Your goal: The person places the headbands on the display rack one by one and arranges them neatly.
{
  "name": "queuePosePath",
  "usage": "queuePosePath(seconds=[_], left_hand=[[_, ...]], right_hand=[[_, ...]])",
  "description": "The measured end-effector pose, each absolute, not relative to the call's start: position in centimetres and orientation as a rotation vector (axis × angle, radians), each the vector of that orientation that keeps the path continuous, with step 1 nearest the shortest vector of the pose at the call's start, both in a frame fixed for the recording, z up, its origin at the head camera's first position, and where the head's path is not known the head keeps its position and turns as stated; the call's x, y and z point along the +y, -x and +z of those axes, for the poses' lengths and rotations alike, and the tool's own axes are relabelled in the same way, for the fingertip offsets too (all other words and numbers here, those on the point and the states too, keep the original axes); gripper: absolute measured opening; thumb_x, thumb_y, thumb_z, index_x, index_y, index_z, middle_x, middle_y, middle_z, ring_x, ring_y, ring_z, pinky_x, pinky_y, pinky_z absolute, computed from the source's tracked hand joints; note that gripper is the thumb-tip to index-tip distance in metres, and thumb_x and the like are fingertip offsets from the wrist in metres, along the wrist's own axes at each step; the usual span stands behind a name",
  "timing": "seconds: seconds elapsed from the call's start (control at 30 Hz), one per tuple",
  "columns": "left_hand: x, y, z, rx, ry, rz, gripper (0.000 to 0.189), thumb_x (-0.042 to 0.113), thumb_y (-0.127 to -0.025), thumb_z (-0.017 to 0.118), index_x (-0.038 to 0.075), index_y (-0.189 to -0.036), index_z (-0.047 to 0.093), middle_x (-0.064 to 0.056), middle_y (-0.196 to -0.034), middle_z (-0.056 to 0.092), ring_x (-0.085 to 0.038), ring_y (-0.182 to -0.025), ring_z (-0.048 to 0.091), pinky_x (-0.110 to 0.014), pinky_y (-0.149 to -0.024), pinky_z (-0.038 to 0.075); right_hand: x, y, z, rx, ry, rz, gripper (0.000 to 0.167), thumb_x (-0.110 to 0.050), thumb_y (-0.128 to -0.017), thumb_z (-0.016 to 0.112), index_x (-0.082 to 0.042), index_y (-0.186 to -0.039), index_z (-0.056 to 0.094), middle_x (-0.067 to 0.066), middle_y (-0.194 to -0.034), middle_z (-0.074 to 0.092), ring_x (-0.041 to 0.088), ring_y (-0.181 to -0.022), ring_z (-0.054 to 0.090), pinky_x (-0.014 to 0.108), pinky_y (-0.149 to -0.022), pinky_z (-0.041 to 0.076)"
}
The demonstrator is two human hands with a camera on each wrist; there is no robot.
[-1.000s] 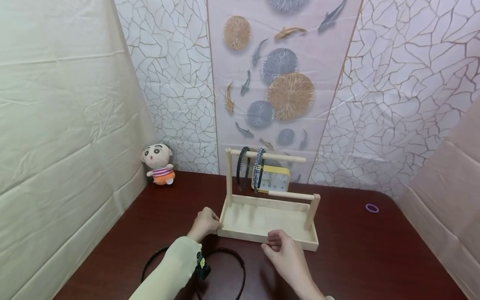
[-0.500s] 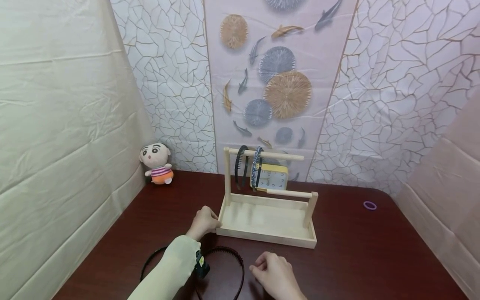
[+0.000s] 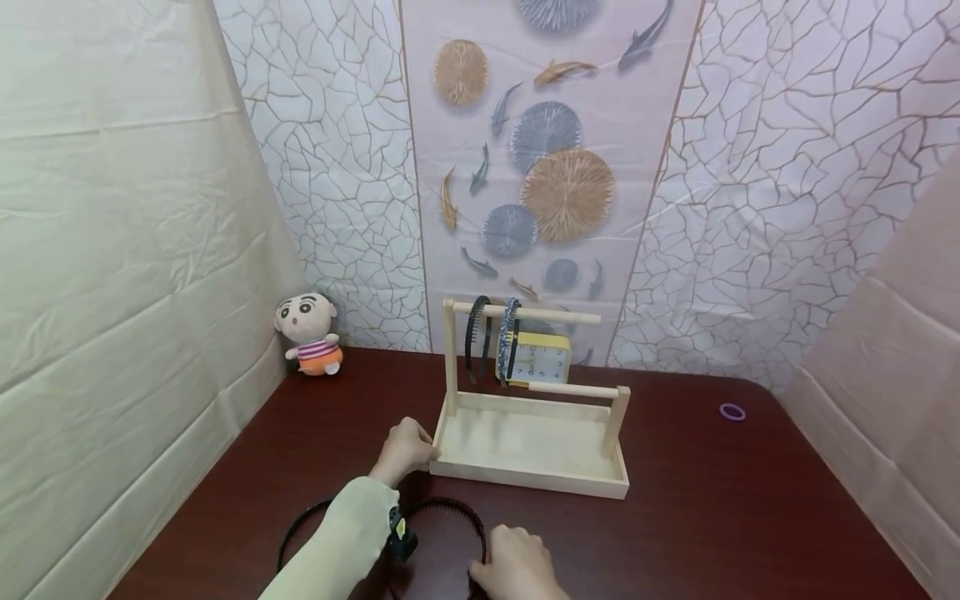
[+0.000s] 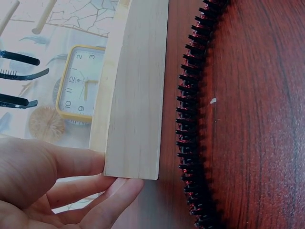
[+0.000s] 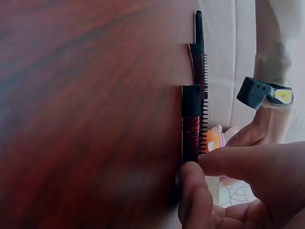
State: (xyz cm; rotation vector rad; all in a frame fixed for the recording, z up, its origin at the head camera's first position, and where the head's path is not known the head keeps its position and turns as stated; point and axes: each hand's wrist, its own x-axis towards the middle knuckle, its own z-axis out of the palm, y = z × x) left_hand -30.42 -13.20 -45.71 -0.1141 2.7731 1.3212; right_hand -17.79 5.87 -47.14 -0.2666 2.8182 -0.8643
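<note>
over on the left a small doll (image 3: 307,333) sits at the back of the table (image 3: 697,517), and nearer the person lies a dark hoop (image 3: 291,532), probably another headband, though the pale sleeve (image 3: 333,537) hides much of it. then comes the left hand (image 3: 405,450), thumb and fingers pinching the near left corner of the wooden stand (image 3: 528,480), which is upright with its tray flat on the table. close in front of that tray lies the toothed headband (image 3: 453,502), with red glitter showing in the wrist views. above, a black headband (image 3: 471,337) and a speckled headband (image 3: 503,350) hang near each other on the top rail (image 3: 570,317) — so i'd call the job roughly half done, with two hung up and the toothed one, likely the hoop as well, to go. the right hand (image 3: 517,562) has thumb and finger pinched round the near right end of the toothed headband, which is down on the table as far as i can tell; lifting it and bringing it to a rail looks like the part left. behind the stand is a yellow clock (image 3: 546,363), and out to the right, well apart from the rest, lies a purple ring (image 3: 732,412) — maybe no part of this work.
</note>
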Motion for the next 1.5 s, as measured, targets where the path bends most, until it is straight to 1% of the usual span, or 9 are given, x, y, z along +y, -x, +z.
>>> queuePosePath(seconds=[0.17,0.27,0.4,0.47,0.67,0.83,1.07,1.33,1.5], left_hand=[[-13.2,30.2,-45.8,2.777,0.126,1.324,0.013,0.000,-0.077,0.071,-0.001,-0.064,0.069,-0.006,-0.055,0.062,-0.014,-0.048,0.055,-0.026,-0.045,0.042],[-13.1,30.1,-45.9,2.782,0.108,1.319,0.014,0.000,-0.077,0.071,0.000,-0.064,0.069,-0.005,-0.054,0.062,-0.014,-0.048,0.056,-0.025,-0.044,0.041],[-13.1,30.0,-45.9,2.788,0.103,1.307,0.013,0.000,-0.077,0.070,0.000,-0.064,0.070,-0.005,-0.055,0.063,-0.015,-0.049,0.058,-0.026,-0.045,0.043],[-13.2,30.0,-46.0,2.795,0.105,1.303,0.012,0.000,-0.077,0.071,0.000,-0.065,0.071,-0.006,-0.056,0.064,-0.015,-0.049,0.060,-0.027,-0.046,0.045],[-13.3,30.1,-46.0,2.796,0.103,1.304,0.008,0.000,-0.078,0.071,-0.001,-0.070,0.072,-0.008,-0.062,0.067,-0.015,-0.050,0.061,-0.031,-0.050,0.051],[-13.2,30.1,-45.9,2.797,0.126,1.297,0.004,0.001,-0.077,0.072,-0.002,-0.074,0.073,-0.009,-0.066,0.068,-0.015,-0.051,0.062,-0.031,-0.052,0.053],[-13.1,30.1,-45.8,2.807,0.123,1.272,0.004,0.002,-0.077,0.073,-0.001,-0.074,0.073,-0.008,-0.064,0.067,-0.014,-0.050,0.061,-0.030,-0.051,0.051],[-13.1,30.2,-45.7,2.804,0.103,1.281,0.006,0.001,-0.077,0.072,-0.001,-0.072,0.073,-0.008,-0.062,0.067,-0.016,-0.051,0.062,-0.031,-0.051,0.051],[-13.0,30.3,-45.7,2.793,0.098,1.294,0.005,0.001,-0.078,0.071,-0.001,-0.074,0.073,-0.008,-0.065,0.067,-0.016,-0.052,0.062,-0.033,-0.053,0.053]], right_hand=[[5.9,18.0,-47.4,2.795,0.237,-0.921,0.025,-0.020,-0.078,0.075,-0.004,-0.067,0.059,0.010,-0.068,0.062,0.035,-0.069,0.063,0.051,-0.063,0.050],[6.0,18.0,-47.5,2.768,0.213,-1.004,0.026,-0.018,-0.078,0.074,-0.004,-0.063,0.058,0.006,-0.061,0.059,0.028,-0.064,0.060,0.049,-0.064,0.050],[6.4,17.9,-47.6,2.734,0.203,-1.086,0.033,-0.018,-0.078,0.073,-0.012,-0.054,0.050,-0.004,-0.049,0.047,0.017,-0.052,0.050,0.041,-0.061,0.046],[6.6,17.9,-47.5,2.718,0.212,-1.127,0.032,-0.017,-0.077,0.072,-0.013,-0.055,0.049,-0.006,-0.048,0.045,0.015,-0.048,0.048,0.037,-0.059,0.044],[7.4,17.7,-47.2,2.493,0.264,-1.423,0.015,-0.009,-0.080,0.066,-0.007,-0.067,0.059,-0.004,-0.049,0.059,0.004,-0.040,0.053,0.024,-0.049,0.048],[7.8,17.4,-46.4,2.129,0.265,-1.676,0.007,-0.002,-0.081,0.060,0.000,-0.074,0.060,0.001,-0.057,0.061,0.003,-0.046,0.055,0.016,-0.049,0.048],[8.9,16.7,-45.0,2.026,0.285,-1.702,0.010,-0.005,-0.085,0.063,0.000,-0.076,0.061,0.001,-0.062,0.064,0.003,-0.053,0.058,0.015,-0.054,0.049],[10.7,16.2,-44.1,2.053,0.508,-1.689,0.017,-0.006,-0.089,0.065,0.008,-0.081,0.062,0.012,-0.073,0.069,0.005,-0.059,0.061,0.014,-0.056,0.049],[11.4,15.9,-43.5,2.069,0.555,-1.709,0.017,-0.006,-0.091,0.064,0.008,-0.082,0.059,0.011,-0.076,0.069,0.005,-0.063,0.064,0.015,-0.058,0.051]])
